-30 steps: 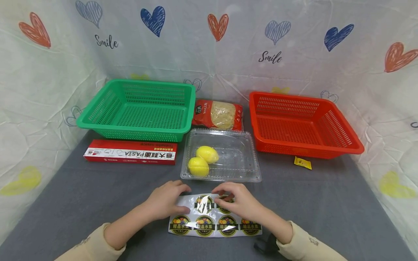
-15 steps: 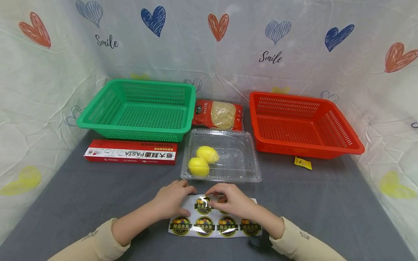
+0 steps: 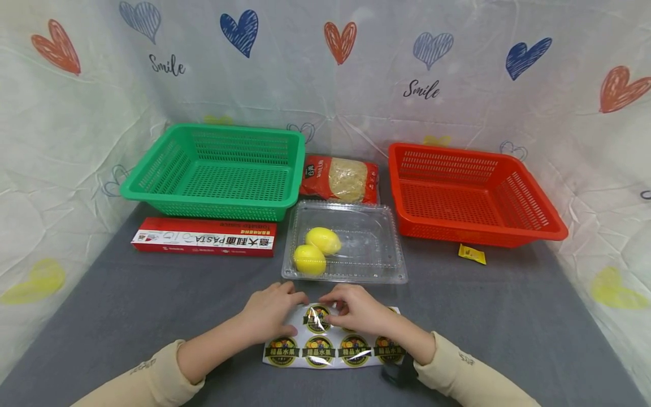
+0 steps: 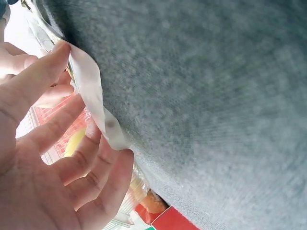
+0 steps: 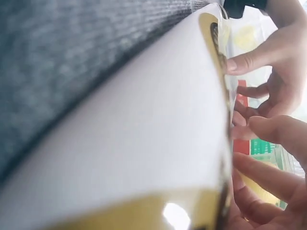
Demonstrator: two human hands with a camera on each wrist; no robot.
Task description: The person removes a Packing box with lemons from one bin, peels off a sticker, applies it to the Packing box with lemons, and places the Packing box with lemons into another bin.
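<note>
A white sheet of round fruit stickers (image 3: 335, 360) lies on the grey cloth in front of me. My left hand (image 3: 270, 311) rests over its upper left part, thumb and fingers spread apart. In the left wrist view the left thumb and fingertips touch the sheet's wavy edge (image 4: 88, 79). My right hand (image 3: 358, 308) is over the upper row, index finger and thumb bent at the right side of a round sticker (image 3: 316, 319). That sticker looks flat on the sheet. The right hand partly covers the sticker beside it. Whether its fingertips pinch anything is hidden.
Beyond the hands stands a clear plastic tray (image 3: 368, 240) with two lemons (image 3: 322, 241) at its left. A green basket (image 3: 218, 198), a red basket (image 3: 470, 229), a pasta box (image 3: 203, 237), a red food bag (image 3: 346, 180) and a small yellow packet (image 3: 472, 254) surround it.
The right hand has shifted left along the upper row, from the third sticker to the second. The left hand has slid slightly right. The tray, lemons and baskets have not moved.
</note>
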